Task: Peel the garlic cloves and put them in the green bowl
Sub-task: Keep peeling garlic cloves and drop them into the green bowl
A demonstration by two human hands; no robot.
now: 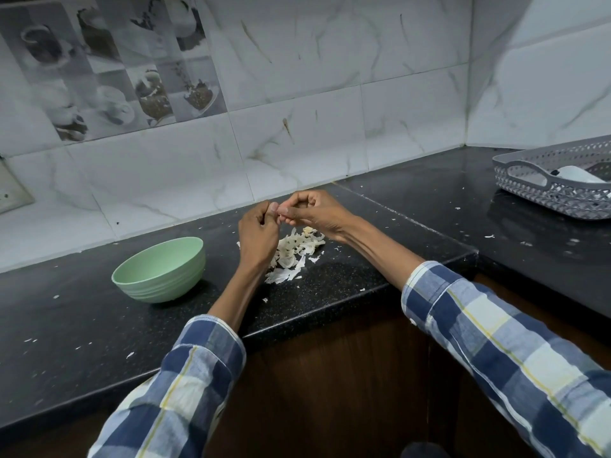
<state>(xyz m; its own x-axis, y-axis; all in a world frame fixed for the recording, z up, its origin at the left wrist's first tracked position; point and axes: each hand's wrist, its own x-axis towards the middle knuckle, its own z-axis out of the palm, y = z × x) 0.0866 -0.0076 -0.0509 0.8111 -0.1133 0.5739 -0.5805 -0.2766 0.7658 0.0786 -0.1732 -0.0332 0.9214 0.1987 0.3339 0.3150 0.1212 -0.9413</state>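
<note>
Checked sleeves point(496, 325) nearest, both my forearms reaching over the black counter point(99, 319). Left hand point(258, 233) and right hand point(317, 211) meet fingertip to fingertip, curled, pinching something small between them — a garlic clove, though I can't quite tell. Peel pile point(292, 254) lies just beneath, green bowl point(160, 271) to its left. Farther right, grey basket point(555, 185). No readable writing anywhere.
</note>
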